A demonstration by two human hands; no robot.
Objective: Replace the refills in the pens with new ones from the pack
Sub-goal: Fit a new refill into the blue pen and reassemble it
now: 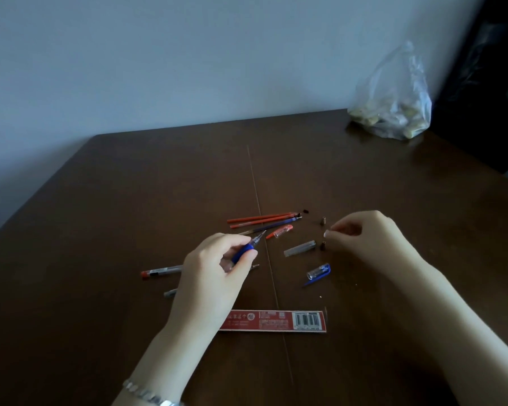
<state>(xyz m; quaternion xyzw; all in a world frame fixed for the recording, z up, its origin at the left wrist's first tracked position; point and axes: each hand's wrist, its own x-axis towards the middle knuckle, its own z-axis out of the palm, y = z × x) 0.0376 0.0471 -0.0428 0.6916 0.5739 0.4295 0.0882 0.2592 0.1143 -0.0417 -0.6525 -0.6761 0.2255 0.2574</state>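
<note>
At the centre of the frame, the left hand (pixel 214 265) grips a blue-gripped pen (pixel 248 244), while the right hand (pixel 364 238), fingertips pinched together, hovers beside a small brass tip (pixel 323 245); whether it holds anything is unclear.

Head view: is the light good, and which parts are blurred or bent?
Head view: dim, bluish light; faint sheen on the table at right; the far table edge bows from the wide lens; print on the red pack is too soft to read; the left hand and right hand stay fairly sharp.
</note>
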